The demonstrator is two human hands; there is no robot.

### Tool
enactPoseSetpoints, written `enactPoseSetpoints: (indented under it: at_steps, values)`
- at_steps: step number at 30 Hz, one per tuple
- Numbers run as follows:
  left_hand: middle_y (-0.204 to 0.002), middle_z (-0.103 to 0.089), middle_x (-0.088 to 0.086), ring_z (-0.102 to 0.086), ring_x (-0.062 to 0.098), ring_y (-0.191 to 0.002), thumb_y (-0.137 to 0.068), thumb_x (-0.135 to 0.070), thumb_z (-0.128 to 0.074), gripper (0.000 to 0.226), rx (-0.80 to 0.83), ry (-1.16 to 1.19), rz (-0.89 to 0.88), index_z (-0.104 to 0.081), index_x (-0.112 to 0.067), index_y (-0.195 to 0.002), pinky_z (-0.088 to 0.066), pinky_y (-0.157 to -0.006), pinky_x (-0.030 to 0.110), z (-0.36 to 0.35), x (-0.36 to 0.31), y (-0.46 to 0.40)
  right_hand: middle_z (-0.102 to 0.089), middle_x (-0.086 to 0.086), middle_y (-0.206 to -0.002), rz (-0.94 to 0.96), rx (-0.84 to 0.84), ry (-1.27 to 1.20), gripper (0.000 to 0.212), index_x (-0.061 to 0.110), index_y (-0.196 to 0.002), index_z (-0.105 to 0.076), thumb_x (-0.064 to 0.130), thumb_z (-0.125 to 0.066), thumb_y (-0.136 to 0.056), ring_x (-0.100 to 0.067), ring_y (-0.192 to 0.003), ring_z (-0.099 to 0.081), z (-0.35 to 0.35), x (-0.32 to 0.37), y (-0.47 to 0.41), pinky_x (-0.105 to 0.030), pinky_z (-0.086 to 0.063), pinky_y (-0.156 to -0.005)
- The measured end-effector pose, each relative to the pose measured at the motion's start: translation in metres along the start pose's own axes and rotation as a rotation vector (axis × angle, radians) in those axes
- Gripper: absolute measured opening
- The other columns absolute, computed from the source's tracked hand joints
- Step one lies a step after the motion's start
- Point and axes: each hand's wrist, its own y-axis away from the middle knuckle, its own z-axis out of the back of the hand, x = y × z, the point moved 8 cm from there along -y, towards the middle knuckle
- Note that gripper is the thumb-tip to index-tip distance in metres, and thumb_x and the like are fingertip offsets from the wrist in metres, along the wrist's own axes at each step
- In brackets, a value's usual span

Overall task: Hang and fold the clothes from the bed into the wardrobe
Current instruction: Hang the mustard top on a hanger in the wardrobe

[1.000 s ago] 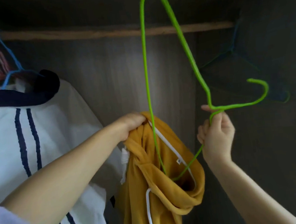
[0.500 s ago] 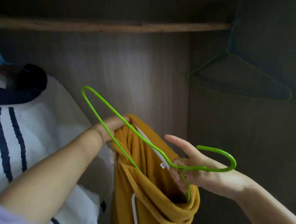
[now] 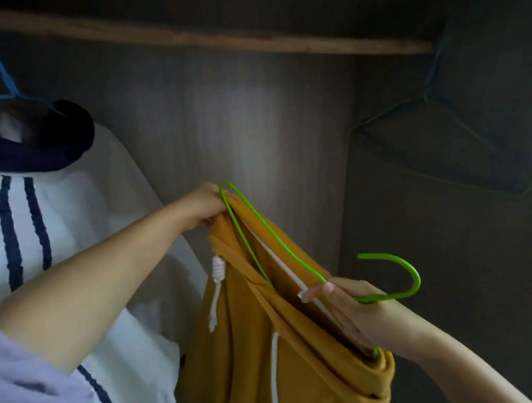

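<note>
The green hanger (image 3: 262,238) lies slanted inside the neck opening of the mustard hoodie (image 3: 241,351), and its long axis runs from upper left to lower right. Its far shoulder tip is up at the left hand (image 3: 204,204), its hook (image 3: 397,273) sticks out to the right, just above the right hand (image 3: 358,309), and its near tip shows as a small green end low in the folds near the right wrist. So the hanger is already between the two hands — one end at each.

The left hand grips the top edge of the hoodie with its fingers curled on the cloth, touching the hanger tip. The right hand holds the hanger at the neck, below the hook, with the thumb and fingers closed round the wire; one finger seems to press on the white inner trim of the hoodie as well.

The hoodie hangs in the air in front of the wardrobe's back panel, not yet on the wooden rail (image 3: 208,40), which is well above both hands. The hook opens toward the left, so I think the right hand, the nearer one to the hook, must lift it and turn it upright before it can catch the rail. The free space is between the white striped garment (image 3: 47,224) on the left and an empty dark hanger (image 3: 443,150) on the right. The near shoulder looks not fully seated — it could slip off when lifted.
</note>
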Motion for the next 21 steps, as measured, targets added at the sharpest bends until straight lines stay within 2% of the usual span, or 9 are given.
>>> enactPoseSetpoints:
  at_steps: [2, 6, 8, 10, 12, 15, 16, 18, 21]
  values:
    - [-0.039, -0.045, -0.004, -0.039, 0.002, -0.028, -0.088, -0.002, -0.053, 0.028, -0.058, -0.048, -0.005, -0.055, -0.013, -0.063, -0.031, -0.032, 0.01, 0.006, 0.002, -0.005, -0.06, 0.021, -0.068, -0.054, 0.029, 0.09, 0.038, 0.032, -0.102, -0.065, 0.036, -0.027, -0.104, 0.009, -0.053, -0.053, -0.001, -0.004, 0.002, -0.009, -0.038, -0.049]
    - [-0.053, -0.05, 0.006, -0.05, 0.018, -0.049, -0.078, 0.002, -0.051, 0.022, -0.101, -0.246, -0.049, -0.06, -0.01, -0.063, -0.037, -0.043, 0.017, 0.008, -0.011, -0.006, -0.055, 0.021, -0.095, -0.219, 0.049, 0.312, 0.04, 0.042, -0.094, -0.064, 0.046, -0.025, -0.102, 0.001, -0.085, -0.055, 0.005, -0.012, 0.003, -0.011, -0.04, -0.072]
    - [-0.062, -0.057, 0.008, -0.056, 0.021, -0.064, -0.078, -0.002, -0.051, 0.018, -0.122, -0.405, -0.101, -0.062, -0.009, -0.064, -0.038, -0.052, 0.024, -0.007, -0.018, 0.002, -0.057, 0.015, -0.081, -0.303, 0.106, 0.318, 0.04, 0.039, -0.094, -0.065, 0.046, -0.026, -0.102, -0.001, -0.067, -0.054, 0.012, -0.013, 0.004, -0.013, -0.04, -0.061]
    - [-0.077, -0.067, 0.007, -0.063, 0.024, -0.078, -0.076, -0.006, -0.052, 0.016, -0.153, -0.554, -0.157, -0.067, -0.011, -0.076, -0.044, -0.062, 0.027, -0.025, -0.019, 0.011, -0.046, 0.009, -0.058, -0.383, 0.161, 0.216, 0.041, 0.034, -0.09, -0.065, 0.047, -0.027, -0.102, -0.006, -0.046, -0.04, 0.021, -0.014, 0.006, -0.017, -0.032, -0.045]
    - [-0.086, -0.071, 0.006, -0.065, 0.026, -0.088, -0.075, -0.008, -0.053, 0.018, -0.195, -0.589, -0.221, -0.069, -0.015, -0.079, -0.047, -0.067, 0.029, -0.033, -0.026, 0.021, -0.04, 0.007, -0.052, -0.435, 0.184, 0.289, 0.045, 0.03, -0.086, -0.065, 0.048, -0.027, -0.102, -0.007, -0.041, -0.034, 0.026, -0.023, 0.003, -0.02, -0.028, -0.041]
    - [-0.085, -0.071, 0.006, -0.065, 0.027, -0.087, -0.072, -0.009, -0.052, 0.016, -0.172, -0.519, -0.332, -0.063, -0.02, -0.07, -0.051, -0.07, 0.032, -0.044, -0.049, 0.03, -0.046, 0.005, -0.054, -0.524, 0.23, 0.522, 0.044, 0.026, -0.079, -0.06, 0.046, -0.029, -0.102, -0.008, -0.042, -0.039, 0.012, -0.042, -0.001, -0.019, -0.033, -0.042]
    - [-0.087, -0.07, 0.007, -0.065, 0.029, -0.088, -0.072, -0.009, -0.052, 0.015, -0.154, -0.536, -0.322, -0.063, -0.019, -0.071, -0.053, -0.072, 0.035, -0.049, -0.051, 0.03, -0.044, 0.005, -0.05, -0.529, 0.218, 0.424, 0.041, 0.022, -0.08, -0.059, 0.041, -0.031, -0.103, -0.007, -0.038, -0.038, 0.01, -0.042, -0.004, -0.018, -0.031, -0.039]
    - [-0.099, -0.069, 0.011, -0.064, 0.032, -0.098, -0.076, -0.011, -0.052, 0.02, -0.097, -0.659, -0.224, -0.067, -0.016, -0.087, -0.054, -0.077, 0.038, -0.057, -0.039, 0.028, -0.034, 0.006, -0.04, -0.476, 0.145, 0.027, 0.034, 0.012, -0.08, -0.057, 0.024, -0.036, -0.104, -0.005, -0.031, -0.028, 0.02, -0.024, -0.02, -0.014, -0.022, -0.031]
    - [-0.118, -0.064, 0.012, -0.06, 0.03, -0.111, -0.086, -0.012, -0.054, 0.029, 0.035, -0.699, -0.165, -0.062, -0.012, -0.114, -0.045, -0.074, 0.027, -0.078, -0.014, 0.031, -0.023, 0.007, -0.04, -0.47, 0.129, -0.299, 0.028, 0.008, -0.078, -0.051, 0.01, -0.035, -0.102, -0.001, -0.029, -0.019, 0.035, 0.002, -0.037, -0.009, -0.014, -0.027]
